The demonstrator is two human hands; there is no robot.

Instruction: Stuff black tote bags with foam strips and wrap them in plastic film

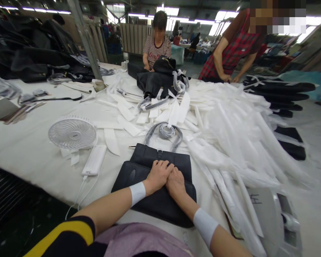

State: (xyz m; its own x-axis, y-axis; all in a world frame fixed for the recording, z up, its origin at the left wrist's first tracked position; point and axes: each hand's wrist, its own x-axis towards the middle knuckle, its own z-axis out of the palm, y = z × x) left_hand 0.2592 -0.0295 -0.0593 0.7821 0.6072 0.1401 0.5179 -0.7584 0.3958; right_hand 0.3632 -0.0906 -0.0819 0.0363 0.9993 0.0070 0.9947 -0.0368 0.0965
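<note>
A black handbag [155,200] lies flat on the table in front of me, its buckle side up. My left hand [157,175] rests on the middle of it with fingers curled over an edge of the bag. Right beside it and touching it, my right hand [176,181] is closed at the same edge; its fingertips are partly hidden. The bag's handle [178,137], wrapped in grey film, stretches away from me. A wrapped coiled strap [166,130] lies inside the handle's loop.
Left of the bag are a white fan [72,132] and a cabled power bank [94,160]. Clear plastic bags [238,132] heap up on the right, near black pieces [289,141]. Beyond lie black bags [156,82]. Two people stand across the table [21,146].
</note>
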